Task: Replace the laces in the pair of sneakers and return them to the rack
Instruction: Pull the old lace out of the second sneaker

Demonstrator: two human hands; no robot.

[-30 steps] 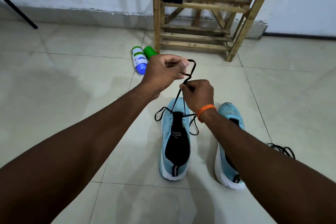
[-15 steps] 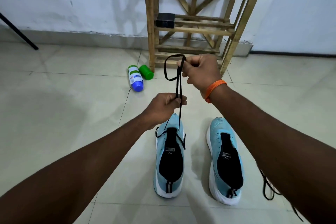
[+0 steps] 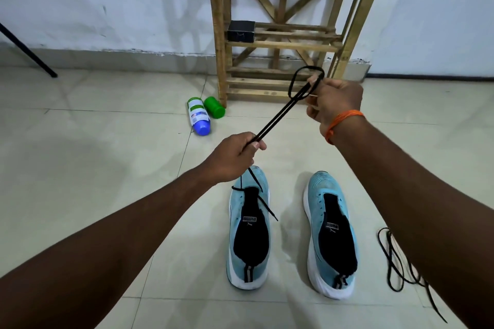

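Two light blue sneakers stand side by side on the tiled floor, the left sneaker (image 3: pixel 250 232) and the right sneaker (image 3: pixel 331 232), toes toward the rack. A black lace (image 3: pixel 283 112) runs doubled and taut between my hands. My left hand (image 3: pixel 235 157) pinches it above the left sneaker's toe, and its loose ends hang down over that sneaker's tongue. My right hand (image 3: pixel 334 104), with an orange wristband, grips the looped end higher up to the right. A second black lace (image 3: pixel 395 262) lies on the floor right of the right sneaker, partly hidden by my right forearm.
A wooden rack (image 3: pixel 288 35) stands against the white wall, with a small black box (image 3: pixel 241 31) on its middle shelf. A white-and-blue bottle (image 3: pixel 199 116) and a green container (image 3: pixel 213 107) lie on the floor by its left leg. A black stand leg (image 3: pixel 29 55) crosses the far left.
My right hand has carried the lace's loop up and to the right, away from my left hand. The doubled lace has gone from hanging vertically to slanting between them. The view has tilted upward.
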